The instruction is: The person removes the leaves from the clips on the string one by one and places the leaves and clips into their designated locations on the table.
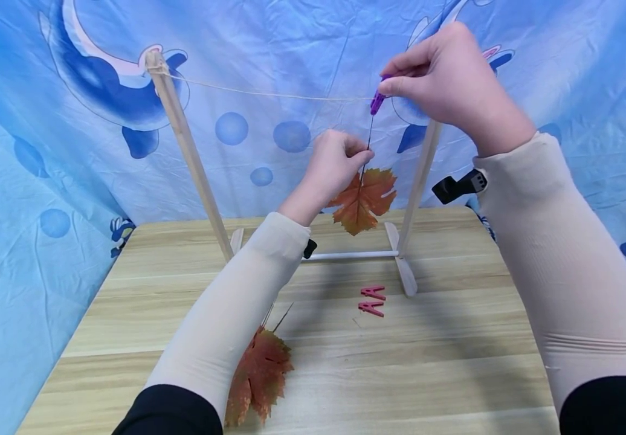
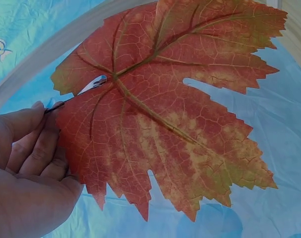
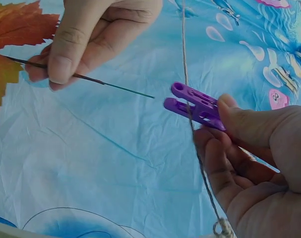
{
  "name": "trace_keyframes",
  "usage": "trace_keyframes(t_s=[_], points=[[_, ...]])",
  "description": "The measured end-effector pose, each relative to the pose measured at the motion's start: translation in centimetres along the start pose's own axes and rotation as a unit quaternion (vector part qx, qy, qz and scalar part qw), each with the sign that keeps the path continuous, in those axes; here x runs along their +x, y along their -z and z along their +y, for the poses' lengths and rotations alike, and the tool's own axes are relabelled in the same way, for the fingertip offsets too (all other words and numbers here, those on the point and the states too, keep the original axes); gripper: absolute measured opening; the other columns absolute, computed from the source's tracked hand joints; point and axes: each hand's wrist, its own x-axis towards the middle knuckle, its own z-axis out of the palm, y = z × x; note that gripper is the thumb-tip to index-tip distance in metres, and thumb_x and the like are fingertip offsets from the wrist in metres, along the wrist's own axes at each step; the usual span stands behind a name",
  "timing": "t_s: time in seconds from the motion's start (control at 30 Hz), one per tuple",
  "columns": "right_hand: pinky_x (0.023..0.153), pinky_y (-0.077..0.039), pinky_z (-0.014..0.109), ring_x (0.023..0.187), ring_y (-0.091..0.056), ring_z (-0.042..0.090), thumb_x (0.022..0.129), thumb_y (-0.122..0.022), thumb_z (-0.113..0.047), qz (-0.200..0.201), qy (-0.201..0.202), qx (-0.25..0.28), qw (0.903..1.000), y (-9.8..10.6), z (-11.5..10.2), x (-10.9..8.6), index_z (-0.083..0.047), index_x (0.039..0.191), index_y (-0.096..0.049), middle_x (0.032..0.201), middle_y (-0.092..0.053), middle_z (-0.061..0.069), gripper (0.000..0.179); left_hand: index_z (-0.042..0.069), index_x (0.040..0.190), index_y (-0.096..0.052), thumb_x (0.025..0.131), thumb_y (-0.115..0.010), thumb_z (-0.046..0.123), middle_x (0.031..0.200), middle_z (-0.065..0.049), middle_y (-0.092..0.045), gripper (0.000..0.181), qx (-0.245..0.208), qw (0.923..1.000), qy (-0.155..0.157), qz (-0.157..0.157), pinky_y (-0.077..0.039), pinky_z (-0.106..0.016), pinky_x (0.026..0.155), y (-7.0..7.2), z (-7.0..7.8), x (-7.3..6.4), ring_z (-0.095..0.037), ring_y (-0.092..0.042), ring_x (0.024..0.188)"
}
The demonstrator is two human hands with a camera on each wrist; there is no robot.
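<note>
In the right wrist view, my right hand [image 1: 449, 78] pinches the handle end of a purple clothespin [image 3: 205, 105]. Its tips stand apart, and the string [image 3: 185, 54] crosses it. My left hand [image 1: 330, 163] holds an orange-red artificial leaf [image 2: 160, 114] by its dark wire stem [image 3: 128, 91], between thumb and fingers. The bare stem tip points at the clothespin with a small gap between them. In the head view the leaf hangs below my left fingers, with the stem running up towards the clothespin.
The string runs between two wooden posts [image 1: 188, 145], joined low down by a white rod [image 1: 353, 256]. Two pink clothespins [image 1: 373, 293] lie on the wooden table [image 1: 427, 374]. More leaves [image 1: 261, 374] with wire stems lie by my left forearm, partly hidden. A blue patterned cloth [image 1: 302, 36] hangs behind.
</note>
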Motion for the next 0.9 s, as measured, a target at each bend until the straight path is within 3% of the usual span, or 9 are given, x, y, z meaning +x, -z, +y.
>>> trace_keyframes(t_s=[0.23,0.6,0.9], points=[[0.095,-0.049,0.025,0.103,-0.062,0.019,0.096,-0.068,-0.038,0.045,-0.007,0.021,0.9988,0.5,-0.3,0.1,-0.012,0.122,-0.076,0.120,-0.071,0.009,0.038,0.007,0.094,-0.082,0.097,-0.073,0.016,0.082,-0.002,-0.074,0.013,0.011,0.9999,0.009,-0.003,-0.043,-0.025,0.063,0.0,-0.3,-0.4,-0.014,-0.055,0.066],[0.093,-0.048,0.021,0.097,-0.061,0.012,0.092,-0.073,-0.036,0.099,-0.024,0.112,0.9885,1.1,-0.2,0.0,-0.016,0.119,-0.078,0.115,-0.072,0.004,0.035,0.008,0.091,-0.082,0.097,-0.073,0.016,0.080,0.001,-0.073,0.014,0.001,0.9993,0.023,-0.030,-0.044,-0.027,0.062,0.6,-0.7,-1.8,-0.013,-0.055,0.064],[0.094,-0.048,0.022,0.098,-0.062,0.013,0.091,-0.075,-0.036,0.144,0.005,0.145,0.9789,1.8,-0.6,-0.8,-0.015,0.116,-0.080,0.113,-0.073,0.001,0.033,0.007,0.095,-0.082,0.097,-0.073,0.015,0.086,0.001,-0.074,0.012,0.018,0.9984,0.030,-0.045,-0.051,-0.028,0.069,1.8,-1.1,-3.5,-0.011,-0.063,0.078]])
